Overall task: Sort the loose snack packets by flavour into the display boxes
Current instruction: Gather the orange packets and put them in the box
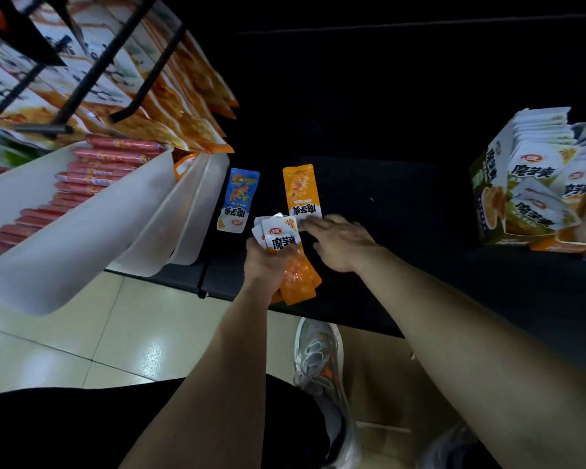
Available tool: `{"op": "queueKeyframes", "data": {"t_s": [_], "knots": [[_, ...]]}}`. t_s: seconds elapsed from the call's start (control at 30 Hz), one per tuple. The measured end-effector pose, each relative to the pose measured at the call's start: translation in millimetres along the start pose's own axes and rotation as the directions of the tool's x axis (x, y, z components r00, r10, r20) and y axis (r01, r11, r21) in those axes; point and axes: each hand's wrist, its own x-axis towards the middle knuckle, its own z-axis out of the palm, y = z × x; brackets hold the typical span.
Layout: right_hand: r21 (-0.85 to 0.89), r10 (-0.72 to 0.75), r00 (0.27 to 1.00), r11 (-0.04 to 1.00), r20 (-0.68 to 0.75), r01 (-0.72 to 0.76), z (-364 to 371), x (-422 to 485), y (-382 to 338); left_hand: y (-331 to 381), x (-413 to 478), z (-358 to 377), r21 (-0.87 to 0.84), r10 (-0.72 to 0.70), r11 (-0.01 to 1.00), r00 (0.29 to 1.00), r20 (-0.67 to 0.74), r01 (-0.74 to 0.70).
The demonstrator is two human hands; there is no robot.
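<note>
Partly hidden, stacked packets (281,238) sit gripped in the left hand (264,264) — the flat right hand (342,243) overlaps a lone packet (301,191).

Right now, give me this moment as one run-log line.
left hand: holds orange packet stack | right hand: flat, touches loose orange packet | blue packet: lying loose, untouched

1. Left hand (268,262) is curled round a small stack of orange packets (296,279), forearm reaching in from below.
2. Right hand (342,242) is palm-down, fingers pretty much straight, fingertips (313,224) touching a lone orange packet (301,191).
3. Both forearms are bare, hands just beside each other.
</note>
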Motion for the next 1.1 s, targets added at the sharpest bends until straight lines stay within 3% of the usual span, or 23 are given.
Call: {"op": "queueKeyframes", "data": {"t_s": [0.13, 0.23, 0.33, 0.4, 0.57, 0.67, 0.77, 0.87, 1.0, 1.1], "knots": [[-0.13, -0.024, 0.993, 0.991, -0.119, 0.008, 14.7, -28.3, 15.3, -5.1, 2.6, 2.8, 0.015, 0.001, 1.0, 1.0, 0.031, -0.001], [-0.214, 0.083, 0.977, 0.969, -0.198, -0.126, 26.5, -51.5, 34.6, -8.2, 1.0, 4.1, 0.02, 0.016, 1.0, 0.999, 0.045, -0.017], [-0.103, 0.315, 0.907, 0.929, -0.279, -0.355, 32.6, -54.2, 41.1, -12.0, 0.0, 5.2, 0.016, 0.06, 0.998, 0.995, 0.08, -0.061], [0.012, 0.441, 0.861, 0.891, -0.253, -0.453, 32.6, -48.4, 33.8, -11.3, -2.9, 3.6, 0.003, 0.095, 0.995, 0.991, 0.095, -0.096], [0.158, 0.506, 0.839, 0.862, -0.199, -0.482, 29.7, -29.4, 12.9, -11.7, -4.9, -6.5, -0.009, 0.105, 0.994, 0.992, 0.064, -0.105], [0.348, 0.495, 0.849, 0.841, -0.185, -0.414, 22.3, -31.5, 13.8, -7.7, -6.5, -11.3, -0.003, 0.106, 0.994, 0.994, 0.018, -0.106], [0.597, 0.475, 0.851, 0.757, -0.224, -0.266, 0.3, -58.1, 26.0, 5.1, -13.5, -12.5, -0.011, 0.13, 0.991, 0.991, 0.01, -0.13], [0.657, 0.425, 0.854, 0.742, -0.3, -0.138, -42.9, -95.2, 38.2, 22.9, -21.5, -14.5, -0.016, 0.19, 0.982, 0.981, 0.045, -0.19], [0.594, 0.328, 0.902, 0.798, -0.28, -0.106, -101.0, -156.6, 44.0, 69.9, -63.9, -11.3, -0.009, 0.284, 0.956, 0.92, 0.271, -0.293], [0.698, 0.334, 0.9, 0.714, -0.28, -0.048, -128.6, -206.3, 33.7, 110.9, -121.2, -5.1, -0.051, 0.297, 0.947, 0.799, 0.523, -0.318]]}}
